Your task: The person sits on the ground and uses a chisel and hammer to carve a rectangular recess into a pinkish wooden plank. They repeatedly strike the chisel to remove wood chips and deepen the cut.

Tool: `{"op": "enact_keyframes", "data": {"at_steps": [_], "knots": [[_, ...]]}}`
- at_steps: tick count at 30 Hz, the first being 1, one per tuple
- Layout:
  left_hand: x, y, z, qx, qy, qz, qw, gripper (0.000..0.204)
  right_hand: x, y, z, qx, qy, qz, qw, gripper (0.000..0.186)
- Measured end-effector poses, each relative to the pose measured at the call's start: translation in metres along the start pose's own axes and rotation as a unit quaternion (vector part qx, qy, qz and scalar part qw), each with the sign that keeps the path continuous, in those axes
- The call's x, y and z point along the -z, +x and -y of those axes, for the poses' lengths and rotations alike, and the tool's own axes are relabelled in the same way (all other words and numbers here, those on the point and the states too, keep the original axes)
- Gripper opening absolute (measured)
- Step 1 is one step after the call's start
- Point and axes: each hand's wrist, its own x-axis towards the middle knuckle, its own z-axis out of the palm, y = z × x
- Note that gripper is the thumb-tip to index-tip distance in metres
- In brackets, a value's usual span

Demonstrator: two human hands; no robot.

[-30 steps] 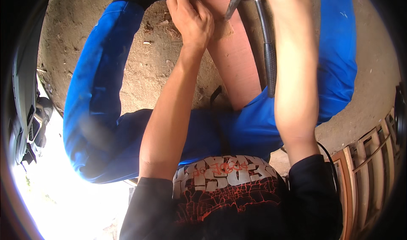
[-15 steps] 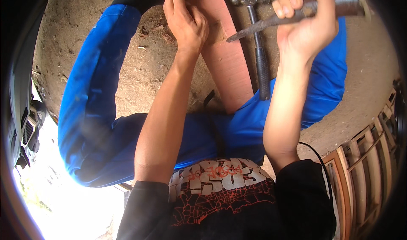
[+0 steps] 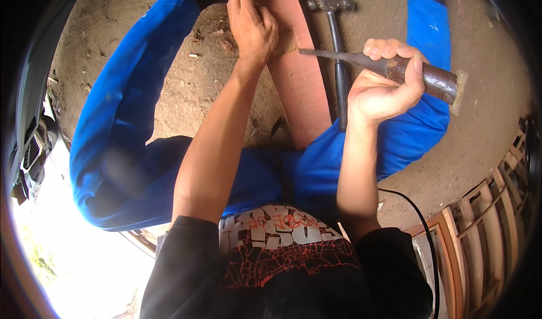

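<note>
A long pinkish wooden board (image 3: 303, 93) lies between my legs, with a rough, paler cut patch near its middle. Against the board's left edge my left hand (image 3: 254, 28) is closed, fingers curled over the wood; some fingertips are hidden. My right hand (image 3: 384, 93) wraps round a chisel (image 3: 437, 83) with a thick brown handle. The chisel lies nearly level, its blade pointing left and its tip over the board's right side by the cut patch. Whether the tip touches the wood I cannot tell. Beside the board on the right rests a ball-peen hammer (image 3: 342, 88), its grip's end near my right thigh.
My blue-trousered legs (image 3: 110, 127) bend around the work on both sides. Wood chips (image 3: 226, 41) are scattered on the dirt floor (image 3: 186, 88). Slatted wooden pieces (image 3: 480, 223) stand at the lower right, near a black cable (image 3: 418, 212).
My right hand has come down and left, turning the chisel from a slant to nearly level. The left hand stays on the board, shifted only slightly in view.
</note>
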Motion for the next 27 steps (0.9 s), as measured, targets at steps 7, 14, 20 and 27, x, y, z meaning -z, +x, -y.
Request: {"op": "enact_keyframes", "data": {"at_steps": [7,14,20,27], "knots": [[0.005,0.002,-0.005,-0.013,0.002,0.008,1.000,0.027,-0.004,0.012,0.002,0.019,0.006,-0.016,1.000,0.029],[0.003,0.001,-0.002,-0.027,0.005,0.000,1.000,0.026,0.000,0.006,-0.009,0.068,0.023,-0.007,0.997,0.016],[0.002,0.000,-0.001,-0.025,0.006,-0.007,1.000,0.027,-0.004,0.002,-0.005,0.073,0.011,-0.003,0.997,0.016],[0.003,0.001,0.000,-0.021,-0.002,-0.010,1.000,0.026,-0.003,-0.001,-0.005,0.115,-0.018,0.040,0.992,0.017]]}}
